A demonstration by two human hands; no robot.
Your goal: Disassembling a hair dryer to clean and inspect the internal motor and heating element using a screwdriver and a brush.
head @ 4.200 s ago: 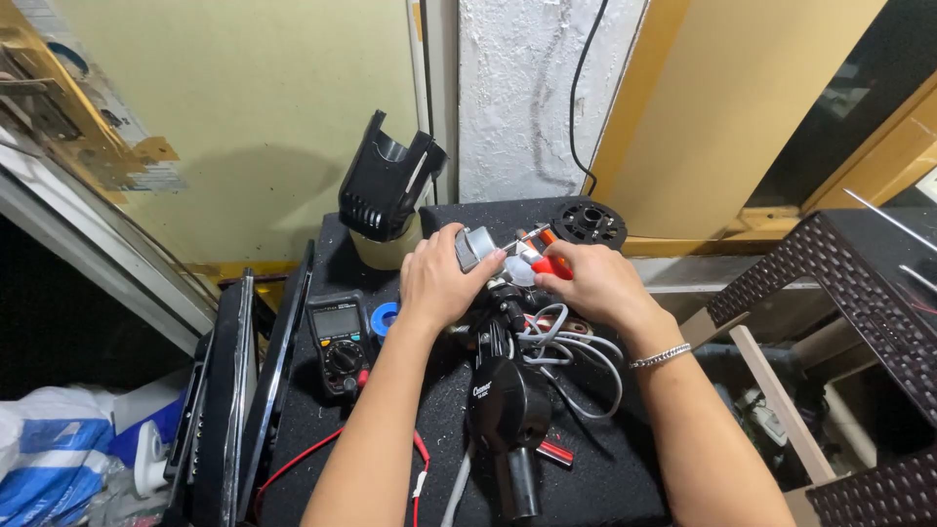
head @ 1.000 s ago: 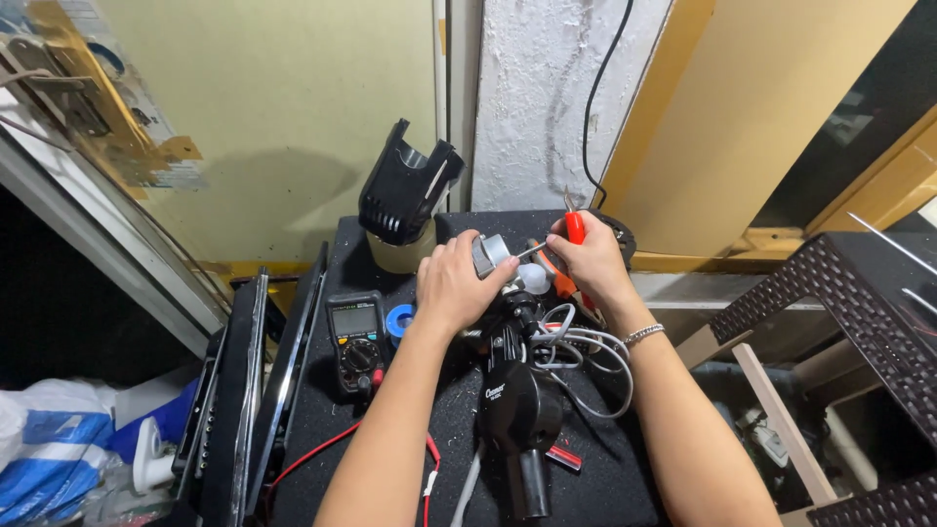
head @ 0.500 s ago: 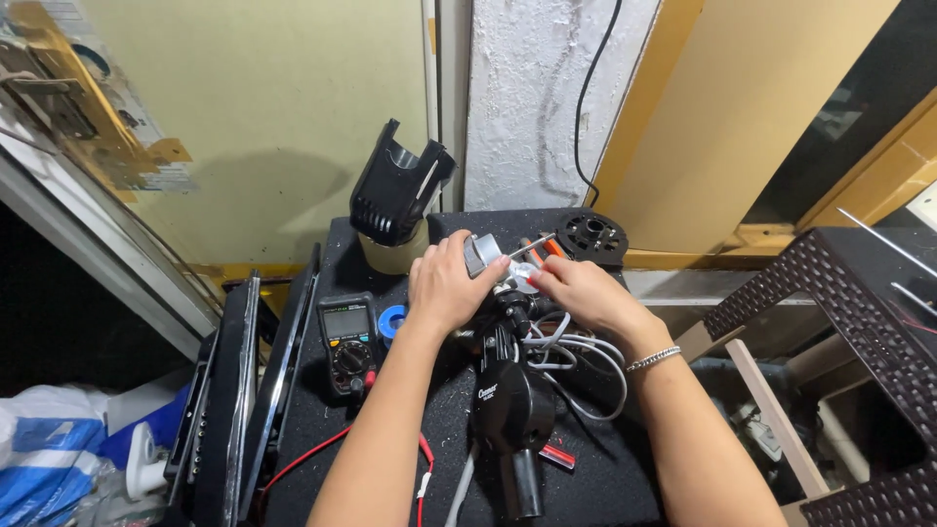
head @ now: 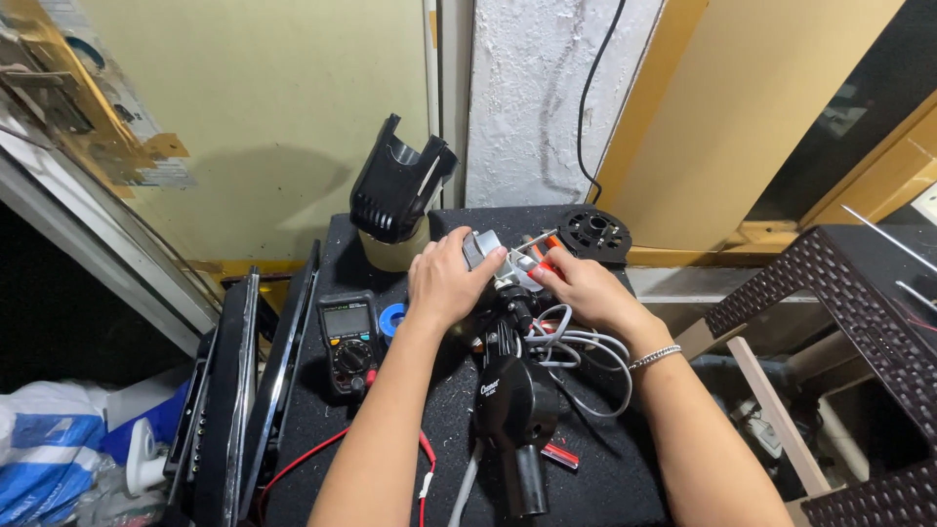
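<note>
My left hand (head: 444,283) grips a small grey motor part (head: 480,249) at the top of a black hair-dryer body (head: 512,400) lying on the dark table (head: 605,478). My right hand (head: 581,288) holds a red-handled screwdriver (head: 547,256), its tip pointing left at the grey part. Both hands meet over the open end of the dryer. A bundle of grey cable (head: 576,351) loops under my right wrist.
A black plastic dryer casing (head: 400,181) stands on a cream tub behind. A multimeter (head: 349,337) with red leads (head: 312,454) and a blue tape roll (head: 392,317) lie left. A black round grille (head: 593,232) sits at the back. Flat black panels (head: 239,390) lean at the left edge.
My right hand has come down from a raised position and brought the screwdriver back against the grey part. My left hand has kept its grip.
</note>
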